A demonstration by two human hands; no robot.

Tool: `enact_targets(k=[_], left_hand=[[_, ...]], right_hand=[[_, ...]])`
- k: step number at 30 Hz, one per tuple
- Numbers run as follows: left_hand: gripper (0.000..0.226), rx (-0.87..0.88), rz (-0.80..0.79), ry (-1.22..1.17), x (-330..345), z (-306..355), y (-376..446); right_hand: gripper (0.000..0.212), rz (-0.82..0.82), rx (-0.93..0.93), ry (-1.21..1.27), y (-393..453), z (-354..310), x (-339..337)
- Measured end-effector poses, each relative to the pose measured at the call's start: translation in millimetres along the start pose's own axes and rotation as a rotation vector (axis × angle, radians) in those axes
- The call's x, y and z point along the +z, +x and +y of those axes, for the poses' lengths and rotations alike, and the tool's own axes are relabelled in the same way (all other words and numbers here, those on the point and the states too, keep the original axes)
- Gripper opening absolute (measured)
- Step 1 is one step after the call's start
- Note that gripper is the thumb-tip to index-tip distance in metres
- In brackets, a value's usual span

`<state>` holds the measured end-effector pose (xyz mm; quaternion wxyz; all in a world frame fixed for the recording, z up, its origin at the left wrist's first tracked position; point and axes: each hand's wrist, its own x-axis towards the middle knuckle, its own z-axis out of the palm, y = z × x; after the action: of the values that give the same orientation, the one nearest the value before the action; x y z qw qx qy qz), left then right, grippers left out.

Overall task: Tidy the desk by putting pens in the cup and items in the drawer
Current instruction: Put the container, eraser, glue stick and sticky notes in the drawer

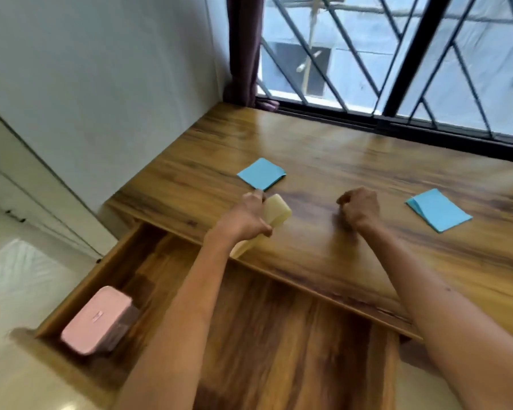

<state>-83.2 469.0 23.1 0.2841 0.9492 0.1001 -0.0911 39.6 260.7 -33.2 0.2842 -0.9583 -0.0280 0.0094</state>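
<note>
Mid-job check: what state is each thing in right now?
Drawer: pulled open.
Pink box: lid on, inside drawer.
Yellow case: gripped by left hand.
Right hand: fisted, empty.
Two blue note pads: flat on desk.

Bright daylight enters through the barred window [397, 54] at the bench's [338, 161] far edge, laying pale glare on the wood there. Soft shadows sit under both hands. The whole frame is motion-blurred, and straight lines bow at the corners.
</note>
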Motion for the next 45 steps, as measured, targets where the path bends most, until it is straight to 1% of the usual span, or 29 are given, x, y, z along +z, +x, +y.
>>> enact_targets(k=[1,3,4,5,7,10,12,13,15,17,20,22,24,27,30,33,35,37,40,42,45], left_hand=[[0.071,0.005,-0.014,-0.01,-11,-12,-7],[0.069,0.015,-0.082,-0.014,-32,-35,-22],[0.068,0.012,-0.128,-0.018,-42,-48,-30],[0.066,0.001,-0.179,-0.016,-49,-61,-36],[0.064,-0.048,-0.272,0.057,-61,-92,-49],[0.058,-0.158,-0.346,0.217,-64,-139,-61],[0.051,-0.207,-0.317,0.209,-59,-170,-65],[0.048,-0.222,-0.27,0.186,-55,-184,-64],[0.045,-0.231,-0.131,0.152,-48,-205,-59],[0.048,-0.226,-0.044,0.125,-42,-221,-52],[0.053,-0.246,-0.013,0.044,-30,-238,-46],[0.066,-0.266,0.035,-0.008,-21,-248,-44],[0.076,-0.3,0.088,-0.032,-14,-254,-42],[0.078,-0.329,0.097,0.087,-6,-260,-38],[0.07,-0.318,0.093,0.275,0,-263,-38],[0.056,-0.329,0.123,0.366,2,-264,-38],[0.041,-0.352,0.133,0.427,1,-259,-39],[0.031,-0.367,0.132,0.537,0,-254,-41],[0.034,-0.354,0.153,0.625,1,-255,-43],[0.034,-0.346,0.159,0.636,0,-256,-45],[0.03,-0.326,0.141,0.63,-3,-255,-47]], right_hand=[[0.021,-0.04,0.019,0.175,-6,-15,6],[0.015,-0.212,0.059,0.56,-27,-51,13],[0.011,-0.319,0.06,0.706,-39,-70,15],[0.009,-0.424,0.041,0.789,-49,-87,16],[0.012,-0.603,-0.021,0.796,-71,-121,23],[0.01,-0.848,-0.049,0.666,-95,-161,45],[0.018,-1.02,-0.058,0.591,-110,-178,68],[0.024,-1.063,-0.075,0.528,-116,-184,79],[0.031,-1.045,-0.117,0.403,-129,-191,102],[0.032,-1.02,-0.107,0.406,-141,-195,124],[0.031,-0.984,-0.046,0.524,-153,-193,149],[0.032,-0.936,0.008,0.598,-157,-190,159],[0.033,-0.889,0.056,0.618,-159,-188,167],[0.035,-0.841,0.103,0.614,-161,-187,179],[0.035,-0.786,0.142,0.605,-162,-188,191],[0.037,-0.712,0.179,0.636,-163,-188,205],[0.04,-0.652,0.145,0.587,-165,-188,213],[0.04,-0.6,0.094,0.524,-168,-190,219],[0.033,-0.559,0.095,0.523,-173,-191,229],[0.031,-0.565,0.114,0.52,-177,-193,235],[0.031,-0.592,0.108,0.437,-185,-195,245]])
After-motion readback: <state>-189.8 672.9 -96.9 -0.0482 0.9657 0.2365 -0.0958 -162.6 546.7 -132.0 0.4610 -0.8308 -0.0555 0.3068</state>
